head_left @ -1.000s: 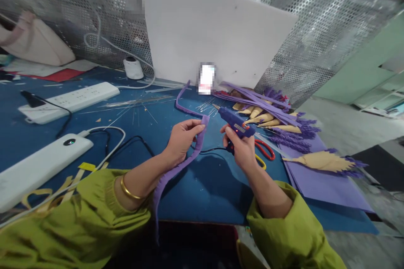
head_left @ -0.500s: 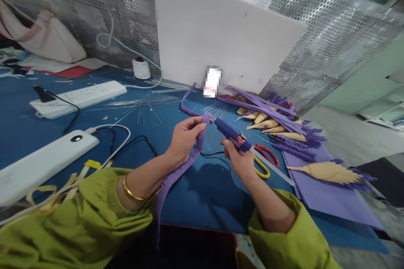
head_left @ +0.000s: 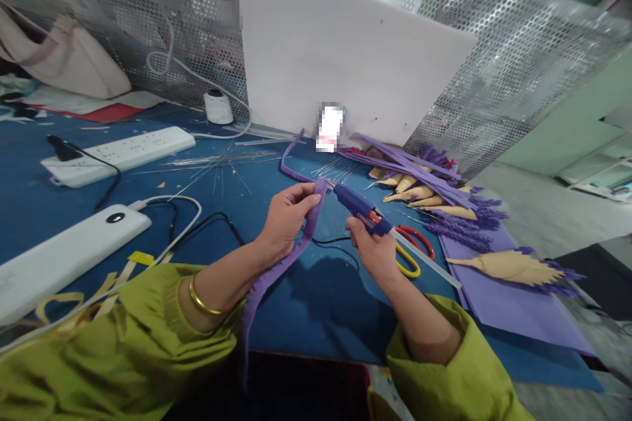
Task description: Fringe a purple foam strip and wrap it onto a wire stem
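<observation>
My left hand pinches the upper end of a long purple strip between thumb and fingers. From there the strip hangs down along my forearm and past the table's front edge. In my right hand is a blue glue gun, gripped by its handle. Its metal nozzle points left and meets or nearly meets the strip's top end. A clear glue stick sticks out of the gun's rear. Behind my left hand, another narrow purple strip lies bent on the table.
Scissors with red and yellow handles lie beside my right hand. Purple flowers in tan wrapping and purple sheets fill the right side. Thin wires, a power strip, a power bank and cables lie left.
Both hands hold nearly the same pose, the nozzle still at the strip's end. The whole view has shifted very slightly.
</observation>
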Action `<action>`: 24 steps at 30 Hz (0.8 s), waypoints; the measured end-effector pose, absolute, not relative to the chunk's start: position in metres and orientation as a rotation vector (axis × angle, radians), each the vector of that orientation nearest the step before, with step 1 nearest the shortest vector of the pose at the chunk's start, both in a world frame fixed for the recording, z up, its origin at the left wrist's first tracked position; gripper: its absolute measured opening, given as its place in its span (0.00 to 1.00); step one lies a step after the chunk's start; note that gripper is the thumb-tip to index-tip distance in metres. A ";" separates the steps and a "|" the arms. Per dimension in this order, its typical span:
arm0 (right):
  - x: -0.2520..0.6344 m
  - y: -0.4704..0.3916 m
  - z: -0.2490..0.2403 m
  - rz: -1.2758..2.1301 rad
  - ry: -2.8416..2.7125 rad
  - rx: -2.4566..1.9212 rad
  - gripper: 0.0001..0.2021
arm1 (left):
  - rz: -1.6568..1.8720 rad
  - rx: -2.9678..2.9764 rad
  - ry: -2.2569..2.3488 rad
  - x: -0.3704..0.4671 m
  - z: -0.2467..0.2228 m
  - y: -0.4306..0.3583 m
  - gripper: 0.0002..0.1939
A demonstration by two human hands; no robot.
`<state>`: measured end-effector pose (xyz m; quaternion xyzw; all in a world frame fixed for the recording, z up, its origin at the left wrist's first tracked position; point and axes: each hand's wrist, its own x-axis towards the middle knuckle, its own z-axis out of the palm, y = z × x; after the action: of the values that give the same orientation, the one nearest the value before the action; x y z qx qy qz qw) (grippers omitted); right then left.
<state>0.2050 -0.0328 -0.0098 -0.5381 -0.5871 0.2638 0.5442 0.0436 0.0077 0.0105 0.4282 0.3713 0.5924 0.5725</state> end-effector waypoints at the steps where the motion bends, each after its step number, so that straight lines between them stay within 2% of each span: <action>1: 0.205 -0.033 -0.011 0.628 -1.390 -1.276 0.18 | 1.386 1.006 0.872 0.044 0.011 0.008 0.08; 24: 0.207 -0.032 -0.014 0.608 -1.349 -1.318 0.17 | 1.392 0.998 0.881 0.044 0.013 0.007 0.08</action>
<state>0.2068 -0.0323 -0.0141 -0.5563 -0.5695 0.2567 0.5481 0.0437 0.0066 0.0127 0.4253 0.3754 0.5932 0.5712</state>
